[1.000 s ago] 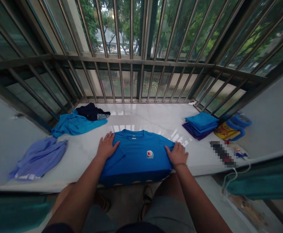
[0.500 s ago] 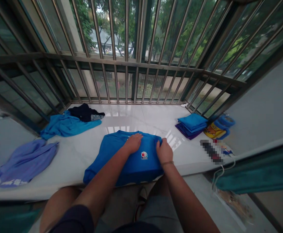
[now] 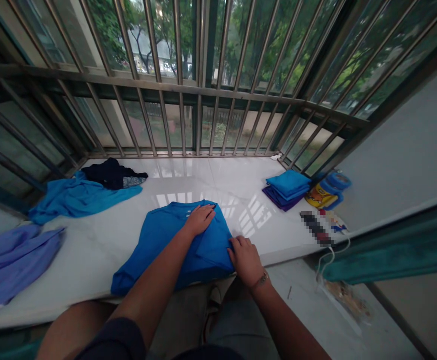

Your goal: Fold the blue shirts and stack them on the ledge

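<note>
A bright blue T-shirt point(image 3: 161, 240) lies on the white marble sill point(image 3: 218, 185) in front of me, its right side folded over onto the middle. My left hand point(image 3: 199, 220) lies flat, fingers together, on the folded part near the collar. My right hand point(image 3: 245, 259) rests on the shirt's right folded edge near the sill's front edge, fingers stretched onto the cloth.
A stack of folded blue and purple clothes point(image 3: 288, 189) sits at the right, beside a yellow and blue pouch point(image 3: 325, 192). Loose garments lie at the left: a teal one point(image 3: 75, 197), a dark one point(image 3: 111, 174), a lavender one point(image 3: 11, 260). Window bars point(image 3: 188, 100) close off the back.
The shirt's right sleeve and side were folded inward over the star logo. My left hand crossed from the left sleeve to the centre; my right hand slid down the new fold.
</note>
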A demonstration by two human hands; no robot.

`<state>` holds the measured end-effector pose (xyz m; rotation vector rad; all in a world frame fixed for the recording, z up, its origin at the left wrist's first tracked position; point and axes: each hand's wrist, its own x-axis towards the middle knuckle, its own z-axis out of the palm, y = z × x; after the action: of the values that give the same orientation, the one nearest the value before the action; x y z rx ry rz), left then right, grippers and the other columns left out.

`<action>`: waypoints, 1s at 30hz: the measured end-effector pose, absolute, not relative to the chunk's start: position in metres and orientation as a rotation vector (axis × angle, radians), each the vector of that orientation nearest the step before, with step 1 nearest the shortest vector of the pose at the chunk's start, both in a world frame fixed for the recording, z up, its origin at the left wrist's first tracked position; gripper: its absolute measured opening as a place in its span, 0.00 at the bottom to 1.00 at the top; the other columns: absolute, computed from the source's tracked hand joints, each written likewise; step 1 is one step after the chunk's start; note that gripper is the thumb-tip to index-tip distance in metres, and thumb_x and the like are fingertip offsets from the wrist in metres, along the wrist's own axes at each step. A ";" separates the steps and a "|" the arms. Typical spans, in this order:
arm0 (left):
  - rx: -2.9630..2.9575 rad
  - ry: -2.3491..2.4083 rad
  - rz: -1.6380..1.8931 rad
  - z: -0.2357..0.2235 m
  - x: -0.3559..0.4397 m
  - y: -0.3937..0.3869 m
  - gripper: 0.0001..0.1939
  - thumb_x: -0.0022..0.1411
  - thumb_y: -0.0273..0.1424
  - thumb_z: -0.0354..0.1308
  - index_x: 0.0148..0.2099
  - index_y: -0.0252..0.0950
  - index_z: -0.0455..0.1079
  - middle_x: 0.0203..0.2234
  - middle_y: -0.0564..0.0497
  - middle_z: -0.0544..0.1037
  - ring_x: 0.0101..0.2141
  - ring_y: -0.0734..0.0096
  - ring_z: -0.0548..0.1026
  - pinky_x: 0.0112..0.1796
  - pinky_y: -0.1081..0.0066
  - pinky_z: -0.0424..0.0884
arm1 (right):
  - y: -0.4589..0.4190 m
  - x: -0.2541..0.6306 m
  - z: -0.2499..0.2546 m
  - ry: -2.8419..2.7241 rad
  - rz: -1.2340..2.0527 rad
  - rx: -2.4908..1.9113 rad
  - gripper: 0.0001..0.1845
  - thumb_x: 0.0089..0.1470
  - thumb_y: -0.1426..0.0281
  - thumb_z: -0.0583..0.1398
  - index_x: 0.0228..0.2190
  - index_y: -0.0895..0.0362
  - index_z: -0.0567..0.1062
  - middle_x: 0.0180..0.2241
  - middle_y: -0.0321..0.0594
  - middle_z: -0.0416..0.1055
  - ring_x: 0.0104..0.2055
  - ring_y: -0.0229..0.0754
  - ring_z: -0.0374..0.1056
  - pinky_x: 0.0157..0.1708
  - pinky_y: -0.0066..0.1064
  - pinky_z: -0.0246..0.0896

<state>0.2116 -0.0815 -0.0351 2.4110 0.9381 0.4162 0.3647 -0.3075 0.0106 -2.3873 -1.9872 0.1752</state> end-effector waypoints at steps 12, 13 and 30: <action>2.330 1.142 0.341 -0.016 0.283 -0.052 0.13 0.69 0.43 0.66 0.41 0.39 0.81 0.38 0.46 0.87 0.42 0.58 0.82 0.45 0.64 0.71 | -0.321 0.374 0.005 -1.788 0.191 -2.486 0.15 0.75 0.64 0.58 0.55 0.53 0.79 0.53 0.49 0.76 0.55 0.54 0.72 0.51 0.40 0.68; 2.324 1.163 0.352 -0.017 0.286 -0.054 0.12 0.69 0.43 0.66 0.42 0.39 0.81 0.38 0.46 0.86 0.42 0.58 0.82 0.45 0.64 0.70 | -0.321 0.375 0.005 -1.780 0.184 -2.497 0.14 0.75 0.64 0.58 0.55 0.53 0.79 0.53 0.49 0.76 0.54 0.54 0.72 0.51 0.40 0.68; 2.391 0.970 0.561 -0.023 0.279 -0.069 0.10 0.72 0.34 0.60 0.49 0.39 0.81 0.44 0.46 0.86 0.49 0.57 0.79 0.54 0.59 0.67 | -0.343 0.369 -0.020 -1.893 0.058 -2.222 0.25 0.75 0.67 0.55 0.68 0.53 0.73 0.73 0.48 0.67 0.74 0.56 0.61 0.74 0.52 0.54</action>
<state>0.2792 -0.0693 -0.0232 2.3906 0.9704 0.5614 0.3692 -0.3434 -0.0197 -2.2218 -1.8929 0.0579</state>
